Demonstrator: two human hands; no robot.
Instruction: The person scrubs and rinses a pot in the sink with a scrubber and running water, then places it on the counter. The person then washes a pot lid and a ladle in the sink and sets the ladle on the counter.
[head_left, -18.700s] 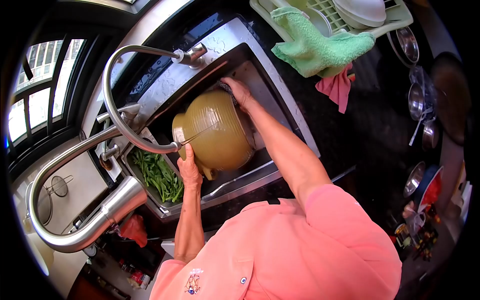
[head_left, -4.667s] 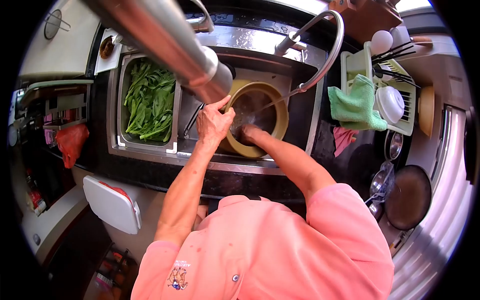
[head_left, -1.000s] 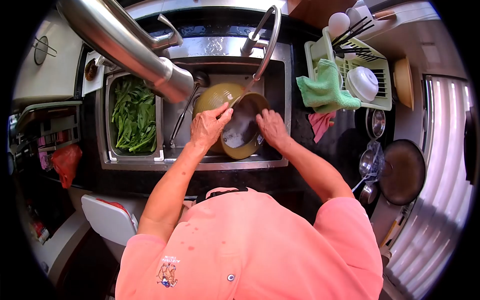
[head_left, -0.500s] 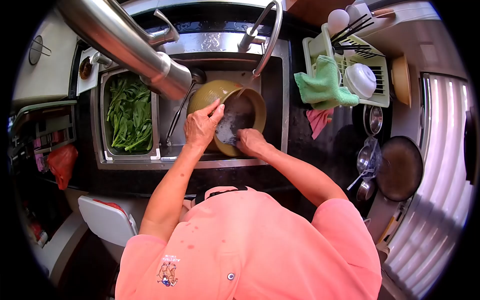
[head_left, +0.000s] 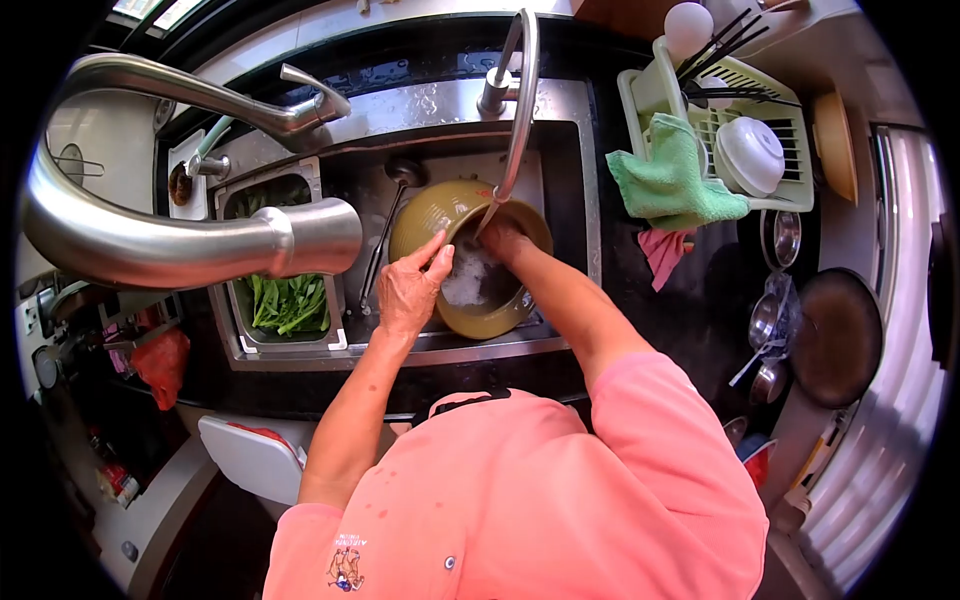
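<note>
Pot (head_left: 424,215) lies tilted in the sink (head_left: 594,180), mouth facing up and near-right, axis running far-left to near-right. Left hand (head_left: 408,292) grips its left rim; right hand (head_left: 503,241) reaches inside, grasp hidden.

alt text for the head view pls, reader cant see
A person's left hand holds the rim of a tilted pot in a sink; the right hand reaches inside, under running water. Greens lie to the left.
</note>
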